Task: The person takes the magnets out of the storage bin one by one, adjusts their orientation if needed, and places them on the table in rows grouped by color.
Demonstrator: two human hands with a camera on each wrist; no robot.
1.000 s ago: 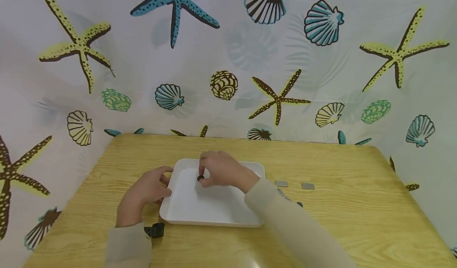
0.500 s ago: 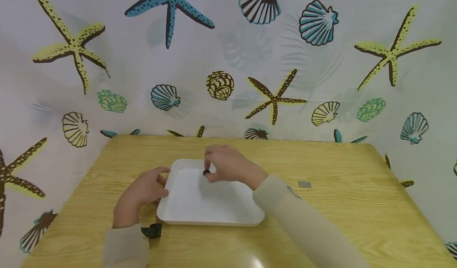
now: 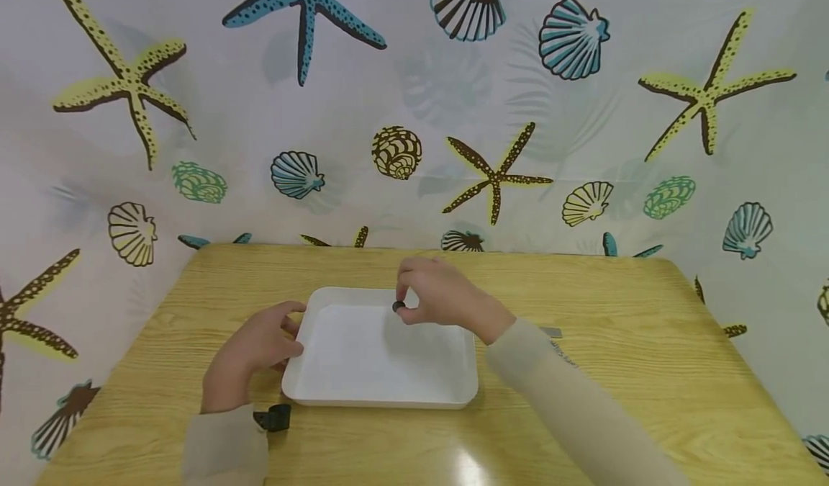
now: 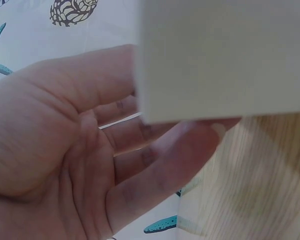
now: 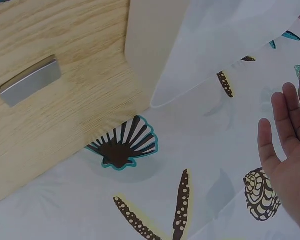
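A white rectangular tray (image 3: 363, 360) lies on the wooden table. My left hand (image 3: 255, 342) rests at its left wall, thumb and index finger apart along the rim. In the left wrist view the bent fingers (image 4: 155, 175) pass partly behind and below the tray's corner (image 4: 215, 65), so some fingertips are hidden. Over the tray's back part, my right hand (image 3: 447, 291) pinches a small round black piece (image 3: 398, 306) between thumb and fingertips. The piece is above the tray floor; its exact kind is too small to tell.
Right of the tray lies a flat grey rectangular piece (image 3: 552, 333), partly behind my right sleeve; a grey piece (image 5: 31, 82) also shows in the right wrist view. A black clip-like thing (image 3: 275, 417) sits beside my left cuff. A shell-patterned curtain (image 3: 363, 212) hangs behind the table.
My right hand has moved right and slightly toward the back with the black piece. My sleeve now covers one grey piece and a dark round one seen earlier. The left hand stays put.
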